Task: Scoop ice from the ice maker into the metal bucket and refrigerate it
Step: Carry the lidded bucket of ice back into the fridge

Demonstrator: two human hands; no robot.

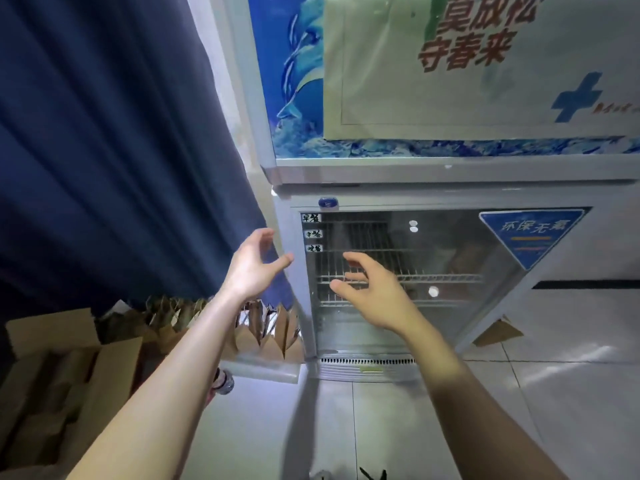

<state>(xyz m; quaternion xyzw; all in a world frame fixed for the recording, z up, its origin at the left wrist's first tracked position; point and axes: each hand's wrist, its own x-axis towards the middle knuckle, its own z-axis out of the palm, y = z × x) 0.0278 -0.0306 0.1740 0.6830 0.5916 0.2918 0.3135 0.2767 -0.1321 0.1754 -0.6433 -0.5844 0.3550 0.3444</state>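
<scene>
A glass-door refrigerator (pixel 460 202) stands in front of me with its door closed and wire shelves (pixel 446 278) showing inside. My left hand (pixel 252 268) hovers at the door's left edge, fingers loosely spread and holding nothing. My right hand (pixel 374 292) floats in front of the glass, fingers relaxed and empty. No metal bucket, ice scoop or ice maker is in view.
A second cabinet with a blue poster (pixel 450 81) sits on top of the refrigerator. A dark blue curtain (pixel 110 150) hangs at the left. Below it are cardboard boxes (pixel 62 368) and brown paper bags (pixel 266 327). White tiled floor (pixel 346 427) lies underfoot.
</scene>
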